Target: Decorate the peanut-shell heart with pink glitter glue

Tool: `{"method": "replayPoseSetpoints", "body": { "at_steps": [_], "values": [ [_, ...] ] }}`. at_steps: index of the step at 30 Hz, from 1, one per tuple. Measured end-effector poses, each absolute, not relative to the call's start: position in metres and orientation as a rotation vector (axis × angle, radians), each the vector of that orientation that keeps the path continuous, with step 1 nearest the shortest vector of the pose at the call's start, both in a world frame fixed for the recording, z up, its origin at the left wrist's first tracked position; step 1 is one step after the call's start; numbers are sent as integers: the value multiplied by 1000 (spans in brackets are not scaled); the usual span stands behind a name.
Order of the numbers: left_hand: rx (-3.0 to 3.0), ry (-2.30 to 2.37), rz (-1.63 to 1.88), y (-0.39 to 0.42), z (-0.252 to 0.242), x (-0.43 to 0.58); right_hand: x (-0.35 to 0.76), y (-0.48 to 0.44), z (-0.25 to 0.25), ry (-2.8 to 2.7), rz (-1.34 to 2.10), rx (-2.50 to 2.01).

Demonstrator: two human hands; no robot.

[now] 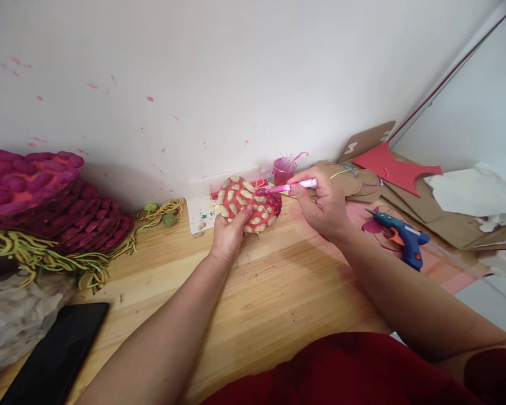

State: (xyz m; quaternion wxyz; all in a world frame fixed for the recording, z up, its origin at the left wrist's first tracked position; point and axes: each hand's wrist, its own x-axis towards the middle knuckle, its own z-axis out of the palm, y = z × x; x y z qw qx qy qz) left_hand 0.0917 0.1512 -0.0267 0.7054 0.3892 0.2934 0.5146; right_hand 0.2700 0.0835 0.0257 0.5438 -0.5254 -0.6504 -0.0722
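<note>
My left hand (231,233) grips the lower edge of a round red disc covered with peanuts (244,207), its thumb lying on the front. Most of the peanuts are bare tan; those along the right edge carry wet magenta paint. In my right hand (324,202) is a paintbrush (297,186) with a white and pink handle, pinched between thumb and fingers. Its tip touches the peanuts near the disc's upper right. Just behind stands a small clear cup (284,170) stained with magenta paint.
At left are stacked magenta-painted discs (95,216), yellow-green yarn (54,256), a plastic bag (21,309) and a black phone (57,351). To the right lie a blue glue gun (407,239), red paper (398,169) and brown cardboard (438,211). A paint-spattered white wall (194,73) rises behind the wooden table (274,292).
</note>
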Motion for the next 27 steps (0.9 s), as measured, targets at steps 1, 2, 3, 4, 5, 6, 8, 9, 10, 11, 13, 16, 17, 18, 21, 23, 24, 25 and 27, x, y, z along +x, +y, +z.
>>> {"method": "replayPoseSetpoints", "body": {
  "at_steps": [1, 2, 3, 4, 5, 6, 8, 9, 10, 11, 13, 16, 17, 18, 21, 23, 24, 25, 27],
  "values": [
    [869, 650, 1142, 151, -27, 92, 270, 83, 26, -1535, -170, -1253],
    [879, 648, 1139, 152, -27, 92, 270, 83, 26, -1530, -165, -1252],
    [893, 648, 1138, 152, -28, 92, 270, 83, 27, -1531, -158, -1247],
    [908, 651, 1136, 153, -30, 91, 269, 83, 26, -1537, -152, -1239],
    [923, 655, 1132, 153, -32, 91, 269, 83, 26, -1545, -149, -1231],
    [934, 659, 1128, 154, -33, 91, 269, 83, 26, -1553, -149, -1225],
    [944, 656, 1120, 154, -35, 91, 269, 83, 26, -1565, -152, -1224],
    [940, 651, 1120, 154, -35, 91, 269, 83, 26, -1567, -152, -1229],
    [930, 646, 1122, 154, -34, 90, 270, 83, 26, -1566, -151, -1235],
    [916, 645, 1124, 153, -33, 91, 270, 83, 26, -1565, -150, -1240],
    [888, 654, 1125, 152, -30, 91, 270, 82, 27, -1562, -154, -1243],
    [869, 661, 1116, 151, -27, 91, 270, 82, 28, -1562, -154, -1229],
    [865, 658, 1116, 150, -26, 91, 270, 82, 28, -1559, -152, -1229],
    [859, 655, 1118, 150, -25, 91, 270, 82, 27, -1552, -149, -1234],
    [841, 661, 1124, 150, -22, 90, 272, 83, 27, -1513, -128, -1253],
    [839, 677, 1114, 150, -20, 90, 273, 84, 27, -1492, -109, -1251],
    [841, 684, 1110, 150, -18, 90, 274, 84, 27, -1490, -104, -1245],
    [842, 687, 1105, 150, -17, 89, 274, 84, 28, -1492, -106, -1239],
    [835, 686, 1101, 149, -16, 88, 274, 84, 29, -1501, -122, -1234]
  ]
}}
